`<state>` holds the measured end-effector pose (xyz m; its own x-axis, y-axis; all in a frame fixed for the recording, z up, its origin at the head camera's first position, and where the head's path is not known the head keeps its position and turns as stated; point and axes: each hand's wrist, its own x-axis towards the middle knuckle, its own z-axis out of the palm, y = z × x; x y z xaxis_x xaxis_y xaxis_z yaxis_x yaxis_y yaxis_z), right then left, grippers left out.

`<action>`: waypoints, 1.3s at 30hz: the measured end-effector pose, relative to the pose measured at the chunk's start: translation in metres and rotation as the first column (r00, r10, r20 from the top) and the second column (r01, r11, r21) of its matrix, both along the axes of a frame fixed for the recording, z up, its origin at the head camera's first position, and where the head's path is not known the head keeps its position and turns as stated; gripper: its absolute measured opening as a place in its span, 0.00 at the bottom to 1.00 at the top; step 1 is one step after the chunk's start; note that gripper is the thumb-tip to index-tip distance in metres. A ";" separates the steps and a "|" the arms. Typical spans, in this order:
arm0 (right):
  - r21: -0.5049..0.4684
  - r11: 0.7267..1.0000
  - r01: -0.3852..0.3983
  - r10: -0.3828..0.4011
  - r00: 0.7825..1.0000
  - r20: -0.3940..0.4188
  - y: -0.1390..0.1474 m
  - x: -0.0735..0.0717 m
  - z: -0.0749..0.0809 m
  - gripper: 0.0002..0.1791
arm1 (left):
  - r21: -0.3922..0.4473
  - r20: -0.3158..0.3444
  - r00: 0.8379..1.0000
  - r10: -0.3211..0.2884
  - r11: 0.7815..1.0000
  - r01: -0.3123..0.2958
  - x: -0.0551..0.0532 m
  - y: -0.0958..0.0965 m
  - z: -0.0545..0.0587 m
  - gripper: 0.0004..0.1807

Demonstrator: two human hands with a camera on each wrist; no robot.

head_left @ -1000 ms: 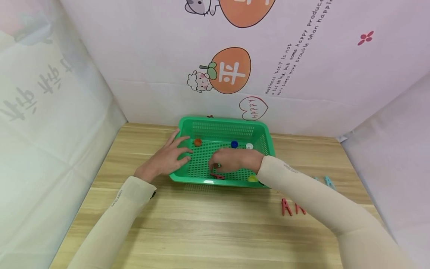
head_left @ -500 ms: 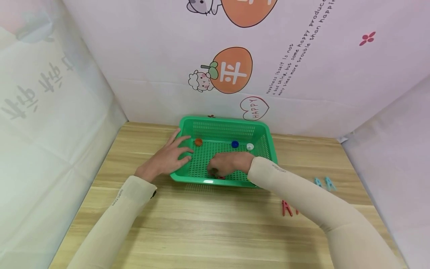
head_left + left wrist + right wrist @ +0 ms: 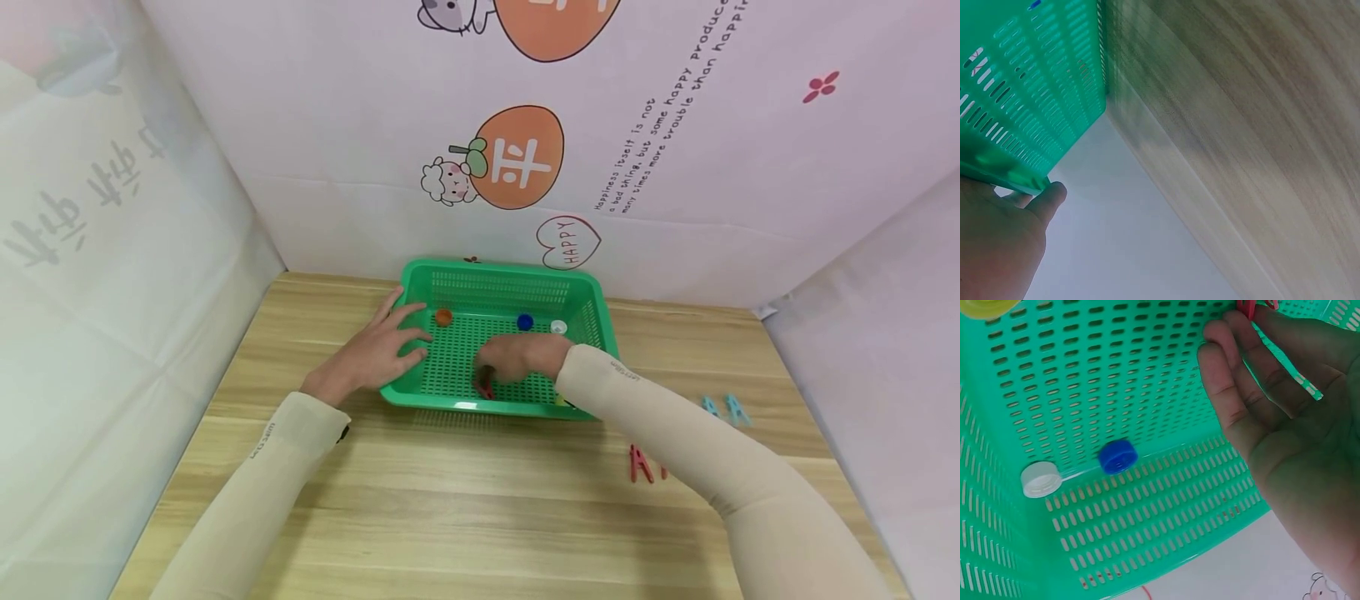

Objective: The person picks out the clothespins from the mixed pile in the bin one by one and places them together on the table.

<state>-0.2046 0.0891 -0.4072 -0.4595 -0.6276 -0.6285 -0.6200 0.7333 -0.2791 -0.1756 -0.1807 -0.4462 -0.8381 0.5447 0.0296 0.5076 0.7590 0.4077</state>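
A green plastic basket [image 3: 465, 405] stands on the wooden table against the back wall. My left hand [image 3: 371, 350] rests on its left rim, fingers spread over the edge; one finger [image 3: 1050, 197] touches the rim in the left wrist view. Inside the basket, my right hand [image 3: 513, 358] pinches a red clothespin [image 3: 487, 391] close to the floor near the front wall. Only part of the clothespin [image 3: 1246, 307] shows at the top of the right wrist view. An orange cap [image 3: 443, 317], a blue cap [image 3: 525, 322] and a white cap [image 3: 558, 327] lie along the basket's back.
A yellow round thing [image 3: 985, 306] lies in the basket's front right corner, partly hidden by my right arm. Two light blue clothespins [image 3: 736, 410] lie on the table at the right. Red clothespins [image 3: 640, 464] lie nearer, one mostly behind the sleeve.
My right hand reached down toward the front of the basket and took hold of the red clothespin that lay there, then shifted slightly right. The left hand stayed on the rim.
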 end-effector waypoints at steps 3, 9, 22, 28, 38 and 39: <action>0.000 1.000 0.001 -0.001 1.000 -0.015 0.004 -0.002 0.000 0.22 | 0.001 0.003 1.000 0.000 1.000 0.000 0.000 0.000 0.000 0.21; 0.016 1.000 -0.005 0.006 1.000 -0.028 0.010 -0.006 -0.001 0.18 | -0.002 0.001 1.000 0.002 1.000 -0.002 0.001 0.000 -0.001 0.22; 0.101 0.994 -0.038 0.058 0.977 -0.206 0.006 -0.005 -0.003 0.13 | 0.003 0.002 1.000 0.004 1.000 -0.004 0.001 0.000 0.000 0.21; 0.089 0.989 -0.118 0.132 0.974 -0.184 -0.001 -0.005 -0.007 0.19 | -0.003 0.001 1.000 0.002 1.000 -0.002 0.000 0.000 -0.002 0.21; 0.110 0.982 -0.152 0.172 0.963 -0.206 0.000 -0.007 -0.016 0.12 | 0.004 0.002 1.000 0.005 1.000 -0.005 0.000 0.000 0.000 0.21; 0.109 0.981 -0.159 0.179 0.961 -0.212 0.000 -0.007 -0.017 0.12 | 0.005 0.001 1.000 0.005 1.000 -0.005 0.000 0.000 0.000 0.21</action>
<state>-0.2116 0.0892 -0.4239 -0.4846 -0.6535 -0.5815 -0.7758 0.6282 -0.0594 -0.1757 -0.1811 -0.4463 -0.8406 0.5406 0.0319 0.5039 0.7592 0.4121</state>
